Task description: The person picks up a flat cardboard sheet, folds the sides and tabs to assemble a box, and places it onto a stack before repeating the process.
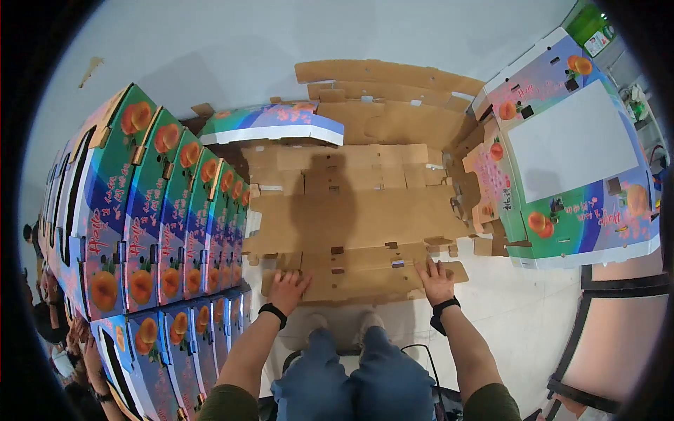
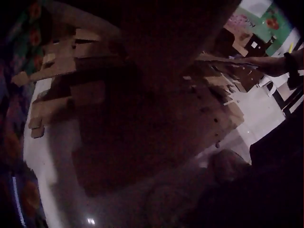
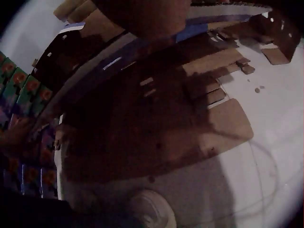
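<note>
A large brown, unprinted face of flattened cardboard point(image 1: 365, 221) fills the middle of the head view, crossed by fold lines and small slots. At its near left my left hand point(image 1: 288, 292) grips a cardboard sheet by the edge, fingers forward over it. My right hand point(image 1: 438, 285) grips the same sheet at the near right. From the right wrist the raised sheet appears edge-on, with a pale and blue strip point(image 3: 190, 34) along it. Below lies more brown cardboard with a rounded flap point(image 3: 229, 127) on the floor. Both wrist views are dark.
Stacked peach-printed boxes point(image 1: 144, 231) stand along the left. A printed box panel with a white sheet point(image 1: 576, 140) sits at the right. Another printed piece point(image 1: 274, 126) lies at the back left. My shoes point(image 1: 371, 321) are close to the near edge; a black cable point(image 1: 427, 358) runs beside my leg.
</note>
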The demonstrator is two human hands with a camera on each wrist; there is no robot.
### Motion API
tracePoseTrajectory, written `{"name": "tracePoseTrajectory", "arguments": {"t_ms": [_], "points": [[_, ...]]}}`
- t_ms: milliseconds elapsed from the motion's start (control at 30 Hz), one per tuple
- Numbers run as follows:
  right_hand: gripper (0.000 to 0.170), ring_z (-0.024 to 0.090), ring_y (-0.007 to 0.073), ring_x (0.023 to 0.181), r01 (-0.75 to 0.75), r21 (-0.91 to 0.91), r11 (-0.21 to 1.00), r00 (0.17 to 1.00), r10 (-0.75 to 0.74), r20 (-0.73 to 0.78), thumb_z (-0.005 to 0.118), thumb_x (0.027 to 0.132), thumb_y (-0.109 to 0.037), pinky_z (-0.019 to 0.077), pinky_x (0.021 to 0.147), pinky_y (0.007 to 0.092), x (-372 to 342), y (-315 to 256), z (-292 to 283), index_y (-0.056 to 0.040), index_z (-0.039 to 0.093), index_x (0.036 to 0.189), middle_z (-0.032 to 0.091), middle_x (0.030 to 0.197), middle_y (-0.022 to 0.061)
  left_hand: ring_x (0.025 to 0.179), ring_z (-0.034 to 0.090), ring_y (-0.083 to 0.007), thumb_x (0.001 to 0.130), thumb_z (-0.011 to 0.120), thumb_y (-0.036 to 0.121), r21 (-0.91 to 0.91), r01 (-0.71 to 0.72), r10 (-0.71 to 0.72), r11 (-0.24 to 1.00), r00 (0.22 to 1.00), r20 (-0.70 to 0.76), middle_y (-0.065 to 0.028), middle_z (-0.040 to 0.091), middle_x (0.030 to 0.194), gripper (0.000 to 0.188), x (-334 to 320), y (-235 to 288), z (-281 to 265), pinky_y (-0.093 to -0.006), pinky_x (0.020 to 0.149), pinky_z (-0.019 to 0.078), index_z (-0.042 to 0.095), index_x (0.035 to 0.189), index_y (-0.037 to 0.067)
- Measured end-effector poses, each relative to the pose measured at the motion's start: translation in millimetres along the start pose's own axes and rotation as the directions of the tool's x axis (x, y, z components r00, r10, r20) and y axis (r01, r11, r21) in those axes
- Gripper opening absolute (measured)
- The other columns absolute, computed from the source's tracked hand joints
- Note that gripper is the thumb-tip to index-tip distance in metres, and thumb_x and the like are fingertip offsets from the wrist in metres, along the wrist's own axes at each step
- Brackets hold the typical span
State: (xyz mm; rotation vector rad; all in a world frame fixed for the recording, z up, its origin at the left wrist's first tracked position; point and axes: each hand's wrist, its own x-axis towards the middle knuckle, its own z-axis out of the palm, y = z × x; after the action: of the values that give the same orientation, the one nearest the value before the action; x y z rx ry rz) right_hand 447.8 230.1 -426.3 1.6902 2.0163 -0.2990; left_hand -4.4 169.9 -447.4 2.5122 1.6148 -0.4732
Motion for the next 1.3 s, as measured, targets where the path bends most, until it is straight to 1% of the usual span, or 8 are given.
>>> {"name": "tracePoseTrajectory", "arguments": {"t_ms": [267,367,467,667,867,1000,1133,1300], "points": [[0.063,0.037,0.0335,0.149,-0.047,0.012,0.999,0.999,0.047,-0.005,0.048,0.101,-0.019,0.0371,0.112,0.0653,3,-2,2,-0.0366,0.030,0.159,0.035,0.164,0.0071,0.139,0.049,-0.0278,0.102,0.046,0.023,-0.028,0.018,-0.019,0.999,1.000,-0.013,-0.0129,0.056,0.143,0.060,18,-6,4,-0.0614,0.121,0.0234,0.034,0.161,0.028],[0.057,0.038,0.0317,0.149,-0.059,-0.055,0.997,0.998,0.059,0.005,0.047,0.102,-0.018,0.0386,0.113,0.0616,6,2,19,-0.0315,0.036,0.156,0.037,0.163,0.0072,0.145,0.042,-0.0271,0.097,0.059,0.025,0.038,0.084,-0.079,0.996,0.991,-0.105,-0.0126,0.050,0.150,0.069,20,-5,38,-0.0632,0.121,0.0205,0.033,0.161,0.027],[0.056,0.036,0.0291,0.150,-0.049,-0.026,0.998,0.991,0.052,0.125,0.044,0.103,-0.020,0.0345,0.117,0.0598,7,15,43,-0.0283,0.035,0.158,0.034,0.165,0.0071,0.156,0.026,-0.0267,0.104,0.045,0.020,-0.037,0.107,-0.100,0.994,0.983,0.153,-0.0107,0.038,0.162,0.062,18,7,-10,-0.0620,0.125,0.0089,0.028,0.162,0.028],[0.057,0.032,0.0280,0.153,-0.058,0.045,0.997,0.990,0.052,0.130,0.052,0.100,-0.018,0.0352,0.118,0.0553,-21,26,30,-0.0250,0.040,0.155,0.034,0.165,0.0077,0.156,0.024,-0.0288,0.074,0.087,0.036,0.004,0.046,-0.046,0.999,0.989,0.141,-0.0101,0.032,0.165,0.105,-4,13,-5,-0.0650,0.122,0.0164,0.030,0.161,0.023],[0.043,0.051,0.0322,0.138,0.036,0.070,0.997,0.998,-0.032,-0.060,0.059,0.096,-0.019,0.0472,0.109,0.0482,-63,52,8,-0.0137,0.058,0.139,0.054,0.149,0.0131,0.156,0.023,-0.0339,0.078,0.085,0.041,-0.153,0.143,-0.096,0.978,0.954,0.283,-0.0110,0.033,0.165,0.103,-50,-3,-46,-0.0668,0.122,0.0166,0.028,0.161,0.020],[0.043,0.059,0.0351,0.128,0.212,0.246,0.946,0.975,-0.187,-0.124,0.068,0.091,-0.025,0.0511,0.104,0.0458,-97,63,-25,-0.0097,0.063,0.131,0.063,0.138,0.0163,0.143,0.044,-0.0320,0.091,0.070,0.044,-0.386,0.235,-0.097,0.892,0.934,0.343,-0.0142,0.053,0.147,0.068,-96,-19,-118,-0.0641,0.118,0.0256,0.049,0.148,0.013],[0.040,0.059,0.0345,0.127,0.360,0.338,0.870,0.927,-0.290,-0.239,0.065,0.094,-0.020,0.0495,0.107,0.0437,-144,52,-86,-0.0104,0.063,0.133,0.063,0.138,0.0167,0.134,0.052,-0.0318,0.091,0.070,0.031,-0.331,0.127,-0.196,0.935,0.963,-0.183,-0.0139,0.058,0.139,0.053,-172,-30,-207,-0.0602,0.117,0.0292,0.057,0.137,0.011],[0.037,0.062,0.0355,0.121,0.445,0.350,0.825,0.859,-0.281,-0.428,0.068,0.091,-0.012,0.0520,0.102,0.0434,-204,33,-151,-0.0071,0.065,0.128,0.066,0.133,0.0149,0.136,0.048,-0.0353,0.084,0.076,0.022,-0.193,0.348,-0.390,0.918,0.698,-0.600,-0.0162,0.052,0.144,0.059,-257,-63,-317,-0.0578,0.116,0.0320,0.056,0.138,0.009]]}}
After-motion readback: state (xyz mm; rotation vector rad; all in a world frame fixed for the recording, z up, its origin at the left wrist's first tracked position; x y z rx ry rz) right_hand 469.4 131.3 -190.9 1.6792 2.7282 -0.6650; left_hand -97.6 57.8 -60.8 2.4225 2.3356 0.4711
